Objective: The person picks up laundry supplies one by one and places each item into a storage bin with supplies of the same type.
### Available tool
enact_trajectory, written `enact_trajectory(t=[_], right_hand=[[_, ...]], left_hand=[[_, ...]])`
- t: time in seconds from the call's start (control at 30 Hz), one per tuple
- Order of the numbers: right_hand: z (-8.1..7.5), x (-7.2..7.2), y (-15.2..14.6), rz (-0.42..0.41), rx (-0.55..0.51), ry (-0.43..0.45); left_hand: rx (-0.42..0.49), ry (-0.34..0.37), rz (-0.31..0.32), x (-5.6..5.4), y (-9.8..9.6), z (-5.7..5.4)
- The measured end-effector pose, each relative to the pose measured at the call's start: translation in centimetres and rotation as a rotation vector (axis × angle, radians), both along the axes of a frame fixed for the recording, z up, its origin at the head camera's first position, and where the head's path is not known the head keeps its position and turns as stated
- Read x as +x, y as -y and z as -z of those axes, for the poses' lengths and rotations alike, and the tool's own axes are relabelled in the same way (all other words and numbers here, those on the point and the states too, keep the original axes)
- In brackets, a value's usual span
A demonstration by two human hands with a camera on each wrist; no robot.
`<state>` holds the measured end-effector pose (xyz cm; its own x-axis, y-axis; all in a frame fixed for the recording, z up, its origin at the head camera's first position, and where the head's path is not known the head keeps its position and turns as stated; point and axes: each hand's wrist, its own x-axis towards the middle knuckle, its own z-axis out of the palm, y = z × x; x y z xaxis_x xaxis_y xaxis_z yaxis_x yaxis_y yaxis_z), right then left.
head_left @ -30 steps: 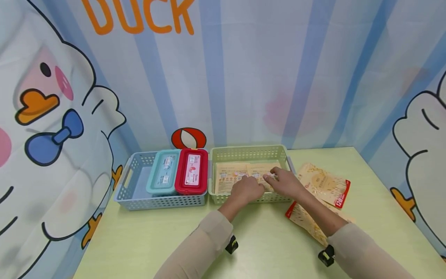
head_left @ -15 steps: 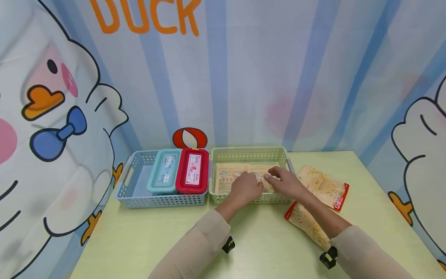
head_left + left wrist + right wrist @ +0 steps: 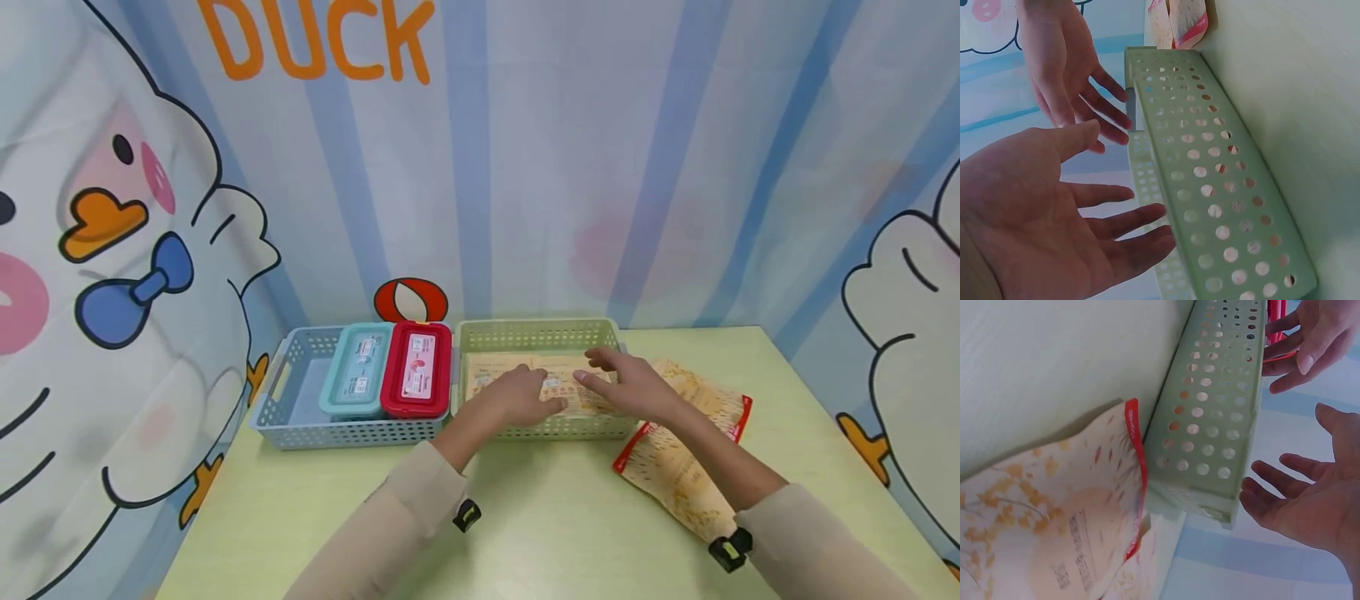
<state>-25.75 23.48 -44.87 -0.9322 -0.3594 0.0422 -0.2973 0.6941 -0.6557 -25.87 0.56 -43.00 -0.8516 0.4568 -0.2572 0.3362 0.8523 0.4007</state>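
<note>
Two beige printed packets [image 3: 567, 385] lie side by side inside the green perforated basket [image 3: 536, 327]. My left hand [image 3: 510, 398] hovers at the basket's front rim, thumb spread from the fingers, holding nothing. Over the basket's right part is my right hand [image 3: 630, 385], its fingers loosely bent and spread. In the left wrist view, the left hand's [image 3: 1066, 219] fingertips reach past the basket's rim. The right wrist view has the right hand [image 3: 1310, 494] palm-up to the camera with nothing in it. The wall of the basket hides the packets in both wrist views.
Left of the green basket stands a blue basket [image 3: 352, 435], holding a teal lidded box [image 3: 358, 371] and a red lidded box [image 3: 417, 371]. On the table's right, under the right forearm, a beige bag with red edging [image 3: 675, 475] overlaps another beige bag [image 3: 712, 396].
Both hands have lifted off the packets and drawn apart, the left one leftward and the right one slightly rightward. Their fingers have spread. The packets stay in the basket.
</note>
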Motion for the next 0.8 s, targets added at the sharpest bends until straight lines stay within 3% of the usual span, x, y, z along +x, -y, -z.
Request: enact_trajectory(t=[0.3, 0.43, 0.63, 0.8], right_hand=[[-2.1, 0.7, -0.7, -0.056, 0.123, -0.102], [-2.7, 1.0, -1.1, -0.073, 0.179, -0.149], [-3.1, 1.6, -1.6, -0.06, 0.233, -0.219], [-2.9, 2.2, -1.6, -0.045, 0.275, -0.28]], left_hand=[[-0.006, -0.037, 0.064, 0.5, 1.9, -1.9], [0.016, -0.09, 0.066, 0.5, 2.5, -2.4], [0.032, -0.22, 0.027, 0.4, 2.6, -2.2], [0.047, -0.28, 0.02, 0.3, 2.4, -1.5]])
